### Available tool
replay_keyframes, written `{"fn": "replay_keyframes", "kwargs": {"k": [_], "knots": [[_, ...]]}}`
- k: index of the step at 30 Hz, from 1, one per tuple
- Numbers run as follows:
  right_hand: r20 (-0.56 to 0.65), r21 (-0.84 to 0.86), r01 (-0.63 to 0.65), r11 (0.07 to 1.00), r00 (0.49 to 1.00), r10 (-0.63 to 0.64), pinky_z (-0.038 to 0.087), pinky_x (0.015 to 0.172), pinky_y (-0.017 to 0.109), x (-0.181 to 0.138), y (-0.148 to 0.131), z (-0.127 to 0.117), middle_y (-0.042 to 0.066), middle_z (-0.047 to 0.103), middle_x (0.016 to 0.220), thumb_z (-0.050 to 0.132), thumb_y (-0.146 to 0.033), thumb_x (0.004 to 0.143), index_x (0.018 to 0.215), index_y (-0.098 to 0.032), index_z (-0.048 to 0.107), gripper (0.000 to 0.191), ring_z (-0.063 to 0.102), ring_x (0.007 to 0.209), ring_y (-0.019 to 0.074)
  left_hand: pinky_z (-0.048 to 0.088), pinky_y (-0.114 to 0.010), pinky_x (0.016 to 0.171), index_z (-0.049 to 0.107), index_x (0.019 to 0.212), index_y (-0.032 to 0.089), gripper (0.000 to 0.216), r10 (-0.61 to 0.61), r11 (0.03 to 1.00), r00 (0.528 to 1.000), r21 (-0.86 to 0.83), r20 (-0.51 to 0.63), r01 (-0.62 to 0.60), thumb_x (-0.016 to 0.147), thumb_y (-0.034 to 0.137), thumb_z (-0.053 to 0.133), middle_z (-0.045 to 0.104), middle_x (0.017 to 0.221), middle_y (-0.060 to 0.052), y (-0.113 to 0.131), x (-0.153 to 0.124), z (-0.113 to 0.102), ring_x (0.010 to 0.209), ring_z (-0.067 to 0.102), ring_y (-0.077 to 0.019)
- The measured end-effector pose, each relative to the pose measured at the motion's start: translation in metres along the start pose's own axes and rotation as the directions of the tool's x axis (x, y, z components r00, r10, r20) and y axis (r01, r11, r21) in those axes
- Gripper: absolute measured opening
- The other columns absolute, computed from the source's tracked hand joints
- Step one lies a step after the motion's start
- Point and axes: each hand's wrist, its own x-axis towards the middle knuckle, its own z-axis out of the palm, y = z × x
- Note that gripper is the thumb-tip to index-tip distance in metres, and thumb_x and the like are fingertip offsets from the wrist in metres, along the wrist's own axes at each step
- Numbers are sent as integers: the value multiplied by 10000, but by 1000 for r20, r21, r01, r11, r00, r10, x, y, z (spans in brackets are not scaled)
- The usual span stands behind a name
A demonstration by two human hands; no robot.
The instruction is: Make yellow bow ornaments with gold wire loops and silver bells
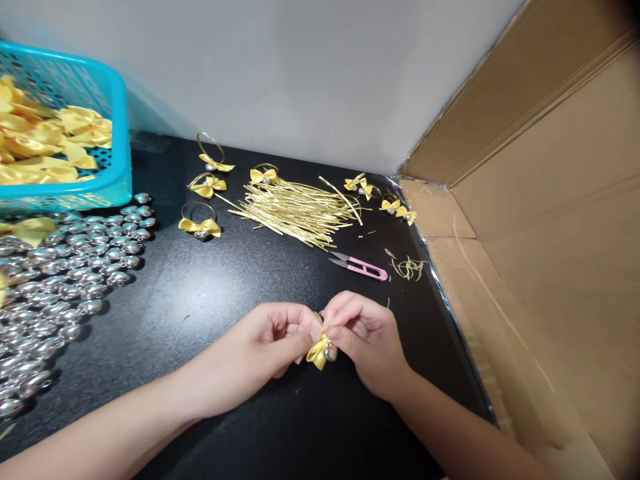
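Note:
Over the front middle of the black table, my left hand [280, 337] and my right hand [367, 340] meet with pinched fingertips. Between them is a yellow ribbon bow [316, 355], which my left thumb and fingers grip. A shiny silver bell-like bead [331, 352] hangs at the bow's right side, just under my right fingertips. My right thumb and forefinger are pressed together at the top of the bow; what they pinch there is too small and covered to make out. Beyond my hands lie pink-handled thread snips [369, 269] with their blades pointing left.
Gold twist ties [300, 212] lie piled at the back, with finished-looking bow rings [200, 228] around them. Silver beads [75, 267] spread over the left side below a turquoise basket [120, 133] of yellow bows. Wire scraps [409, 268] lie near the cardboard wall [540, 167] at right.

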Motion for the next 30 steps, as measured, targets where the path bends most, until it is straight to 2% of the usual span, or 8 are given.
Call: {"fn": "replay_keyframes", "kwargs": {"k": [7,9,12,15,18,21,25,30], "knots": [[8,-52,4,999,1000,-3,530,709,314,2,3,-2,0,649,733,755,-214,776,710,-223,668,109,624,709,139,216,-201,468,563,725,167,247,44,998,999,55,-26,-42,888,353,571,443,610,72,1,0,-2,518,290,-76],[4,-16,-70,997,998,70,540,725,321,2,3,-3,4,655,791,780,-217,735,788,-230,678,115,628,738,144,250,-196,487,558,733,171,275,93,989,992,120,-88,-82,906,384,544,436,616,71,1,0,-4,537,310,-83],[10,66,-263,963,965,263,551,768,315,2,2,-1,-4,674,850,821,-180,655,926,-236,676,313,649,778,141,318,-199,549,536,733,176,319,173,963,968,238,-181,-127,931,423,492,452,651,57,-1,1,-5,596,376,-99],[-39,47,-411,910,910,413,558,806,317,2,-1,2,0,706,824,813,-179,646,868,-208,697,253,675,794,148,352,-214,581,555,781,181,329,217,928,951,349,-219,-131,945,451,463,500,696,37,-4,0,-4,644,432,-120],[-99,52,-476,878,872,479,563,779,300,3,-3,4,-6,717,773,818,-172,612,800,-194,711,218,680,762,143,361,-212,558,563,807,189,297,251,905,948,396,-194,-158,952,427,461,503,672,44,-4,0,-2,611,442,-118],[-108,70,-507,859,852,512,542,706,258,5,-6,3,-28,693,696,819,-156,580,715,-186,691,188,645,683,113,383,-210,576,555,804,193,247,323,848,934,484,-151,-216,958,357,452,544,681,41,-1,-1,-4,604,479,-115],[-86,55,-513,857,852,516,486,636,233,6,-8,1,-32,659,668,791,-179,616,663,-179,662,138,588,642,93,374,-221,588,542,762,190,271,359,760,926,612,-116,-218,964,326,422,556,675,32,4,-3,-7,606,495,-118],[-13,183,-423,887,902,432,476,685,240,3,-3,1,-28,646,753,782,-131,629,640,-180,643,148,585,707,93,322,-215,528,551,771,191,303,287,845,951,498,-113,-196,957,401,437,466,635,51,4,-4,-7,581,405,-112]]}}
